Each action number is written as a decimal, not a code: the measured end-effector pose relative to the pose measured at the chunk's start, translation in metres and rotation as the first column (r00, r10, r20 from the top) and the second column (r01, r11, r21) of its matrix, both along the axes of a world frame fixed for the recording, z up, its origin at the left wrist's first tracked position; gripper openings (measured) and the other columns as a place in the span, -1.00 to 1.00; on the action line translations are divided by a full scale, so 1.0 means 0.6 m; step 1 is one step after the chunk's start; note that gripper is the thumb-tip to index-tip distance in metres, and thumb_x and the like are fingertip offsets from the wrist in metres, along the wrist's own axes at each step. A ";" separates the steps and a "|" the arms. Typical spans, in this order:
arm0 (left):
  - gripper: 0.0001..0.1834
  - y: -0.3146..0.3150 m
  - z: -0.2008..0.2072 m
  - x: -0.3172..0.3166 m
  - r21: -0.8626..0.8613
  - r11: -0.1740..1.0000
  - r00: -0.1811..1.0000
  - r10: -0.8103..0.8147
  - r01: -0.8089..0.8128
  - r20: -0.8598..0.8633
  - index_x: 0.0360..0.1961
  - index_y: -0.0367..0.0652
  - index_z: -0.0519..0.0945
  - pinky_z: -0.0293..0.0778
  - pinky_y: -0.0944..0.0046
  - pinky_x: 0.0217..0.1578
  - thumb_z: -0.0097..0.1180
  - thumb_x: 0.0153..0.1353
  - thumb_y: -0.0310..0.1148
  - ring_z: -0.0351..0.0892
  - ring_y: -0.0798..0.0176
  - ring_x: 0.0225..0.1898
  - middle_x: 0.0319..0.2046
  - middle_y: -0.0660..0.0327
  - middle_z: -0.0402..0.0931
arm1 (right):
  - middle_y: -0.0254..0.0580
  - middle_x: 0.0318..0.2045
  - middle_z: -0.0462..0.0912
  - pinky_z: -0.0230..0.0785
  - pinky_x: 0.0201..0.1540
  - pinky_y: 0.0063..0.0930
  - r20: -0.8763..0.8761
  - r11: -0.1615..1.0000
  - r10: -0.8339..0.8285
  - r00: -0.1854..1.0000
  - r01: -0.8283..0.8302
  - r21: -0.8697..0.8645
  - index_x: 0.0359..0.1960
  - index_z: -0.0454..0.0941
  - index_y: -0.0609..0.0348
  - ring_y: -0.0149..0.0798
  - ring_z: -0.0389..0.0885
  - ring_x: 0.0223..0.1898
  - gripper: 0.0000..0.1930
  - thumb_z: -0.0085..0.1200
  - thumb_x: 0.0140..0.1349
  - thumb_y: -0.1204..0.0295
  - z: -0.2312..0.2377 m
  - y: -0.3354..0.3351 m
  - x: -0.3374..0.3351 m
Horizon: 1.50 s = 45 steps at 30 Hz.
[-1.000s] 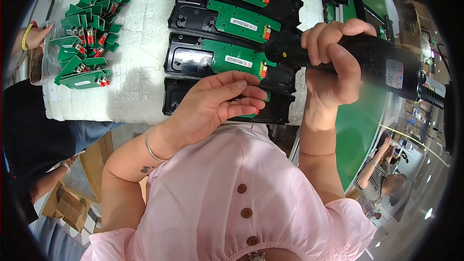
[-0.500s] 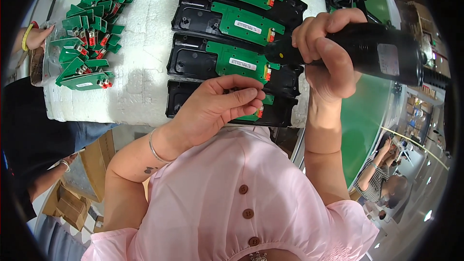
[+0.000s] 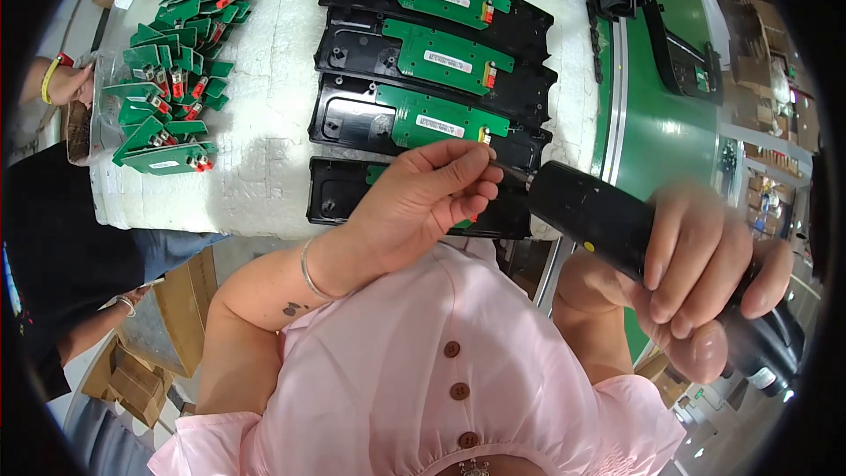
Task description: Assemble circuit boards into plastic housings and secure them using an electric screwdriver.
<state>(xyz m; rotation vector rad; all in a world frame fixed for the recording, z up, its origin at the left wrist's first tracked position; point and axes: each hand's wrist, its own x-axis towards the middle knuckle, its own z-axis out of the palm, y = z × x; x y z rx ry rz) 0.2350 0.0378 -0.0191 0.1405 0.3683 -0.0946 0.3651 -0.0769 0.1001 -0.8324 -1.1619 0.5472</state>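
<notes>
My right hand [image 3: 701, 269], slightly blurred, is closed around a black electric screwdriver [image 3: 592, 214] held tilted, its bit pointing left. My left hand [image 3: 423, 194] is closed in a pinch, thumb and index fingertips together at the end of the bit; whatever lies between them is too small to make out. Beneath and beyond this hand is a column of black plastic panels [image 3: 351, 116], each with a green circuit board [image 3: 441, 121] bearing a white label and a red-and-white connector. The nearest panel is partly hidden by my left hand and forearm.
Loose green circuit boards [image 3: 167, 88] with red connectors lie heaped at the left of the white foam block [image 3: 264, 137]. Another person's hand [image 3: 69, 84] is beside them. A green work surface [image 3: 652, 132] on the right carries another black panel [image 3: 679, 57]. Cardboard boxes [image 3: 137, 375] stand lower left.
The screwdriver has come down and back from above the panels, turning so its bit points at my left fingertips. My left hand has shifted slightly right, its pinch now meeting the bit.
</notes>
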 end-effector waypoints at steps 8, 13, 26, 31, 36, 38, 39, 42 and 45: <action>-0.77 -0.017 0.024 -0.011 -0.118 0.988 0.995 -0.102 0.102 0.006 -0.25 -0.26 0.47 0.42 0.48 -0.24 -0.06 0.18 -0.31 0.46 0.39 -0.32 -0.33 0.18 0.47 | -0.49 -0.61 0.47 0.29 -0.45 -0.67 0.091 0.997 0.042 0.995 -0.048 0.063 -0.21 0.25 0.09 -0.56 0.45 -0.59 -0.63 -0.02 -0.13 0.52 -0.030 -0.005 0.000; -0.71 -0.022 -0.017 -0.061 -0.101 0.883 0.882 -0.466 0.459 -0.068 -0.15 -0.36 0.41 0.38 0.37 -0.10 -0.14 0.21 -0.35 0.44 0.29 -0.18 -0.22 0.10 0.42 | -0.43 -0.77 0.19 0.11 -0.54 -0.53 -0.025 0.970 -0.240 0.970 0.238 -0.054 -0.23 0.25 0.17 -0.47 0.16 -0.75 -0.66 -0.23 -0.16 0.53 -0.094 0.019 -0.003; -0.73 -0.050 -0.041 -0.044 0.020 0.935 0.934 -0.353 0.354 -0.046 -0.12 -0.31 0.35 0.40 0.46 -0.21 -0.21 0.24 -0.37 0.46 0.35 -0.28 -0.30 0.11 0.44 | -0.27 -0.72 0.28 0.17 -0.61 -0.50 -0.085 0.964 -0.256 0.963 0.248 -0.092 -0.22 0.19 0.22 -0.42 0.19 -0.74 -0.67 -0.17 -0.13 0.58 -0.114 0.017 0.012; -0.78 -0.045 -0.017 -0.042 0.171 0.887 0.902 -0.432 0.429 -0.018 -0.16 -0.22 0.39 0.40 0.48 -0.31 -0.09 0.19 -0.38 0.47 0.40 -0.37 -0.37 0.17 0.46 | -0.24 -0.71 0.31 0.19 -0.61 -0.49 -0.126 0.958 -0.277 0.953 0.265 -0.106 -0.27 0.20 0.22 -0.41 0.21 -0.74 -0.68 -0.13 -0.15 0.63 -0.110 0.020 0.008; -0.81 -0.037 -0.014 -0.033 0.188 0.936 0.955 -0.288 0.297 -0.075 -0.23 -0.26 0.44 0.41 0.48 -0.32 -0.02 0.15 -0.41 0.46 0.44 -0.40 -0.38 0.20 0.47 | -0.23 -0.68 0.35 0.21 -0.62 -0.57 -0.098 0.959 -0.253 0.962 0.237 -0.152 -0.35 0.18 0.20 -0.42 0.27 -0.72 -0.72 -0.10 -0.15 0.65 -0.111 0.036 0.008; -0.82 -0.030 -0.007 -0.031 0.168 0.943 0.957 -0.278 0.289 -0.087 -0.25 -0.28 0.45 0.41 0.48 -0.32 -0.01 0.14 -0.42 0.46 0.44 -0.40 -0.38 0.21 0.48 | -0.23 -0.66 0.38 0.23 -0.59 -0.64 -0.091 0.945 -0.280 0.956 0.258 -0.200 -0.40 0.19 0.21 -0.45 0.33 -0.66 -0.78 -0.13 -0.13 0.65 -0.103 0.042 0.001; -0.80 -0.024 -0.005 -0.034 0.182 0.949 0.965 -0.246 0.259 -0.091 -0.25 -0.29 0.44 0.39 0.48 -0.31 0.01 0.12 -0.41 0.45 0.43 -0.38 -0.37 0.20 0.47 | -0.23 -0.66 0.38 0.23 -0.59 -0.64 -0.071 0.941 -0.292 0.954 0.273 -0.200 -0.40 0.19 0.21 -0.45 0.33 -0.66 -0.78 -0.13 -0.13 0.65 -0.101 0.044 -0.008; -0.79 -0.025 0.010 -0.022 0.443 0.875 0.979 -0.160 0.198 -0.122 -0.24 -0.31 0.42 0.36 0.47 -0.30 0.00 0.12 -0.41 0.42 0.39 -0.34 -0.34 0.17 0.46 | -0.16 -0.71 0.36 0.26 -0.58 -0.44 0.263 0.755 -0.472 0.842 0.540 -0.373 -0.45 0.28 0.26 -0.30 0.30 -0.68 -0.82 -0.15 -0.19 0.59 -0.086 0.022 -0.005; -0.75 -0.008 -0.006 -0.016 0.219 0.971 0.986 -0.060 0.094 -0.156 -0.13 -0.32 0.34 0.35 0.51 -0.32 -0.09 0.15 -0.51 0.39 0.41 -0.33 -0.28 0.15 0.43 | -0.29 -0.59 0.42 0.25 -0.49 -0.63 0.210 0.783 -0.452 0.867 0.499 -0.371 -0.47 0.38 0.28 -0.47 0.38 -0.55 -0.85 -0.01 -0.16 0.58 -0.120 0.026 0.001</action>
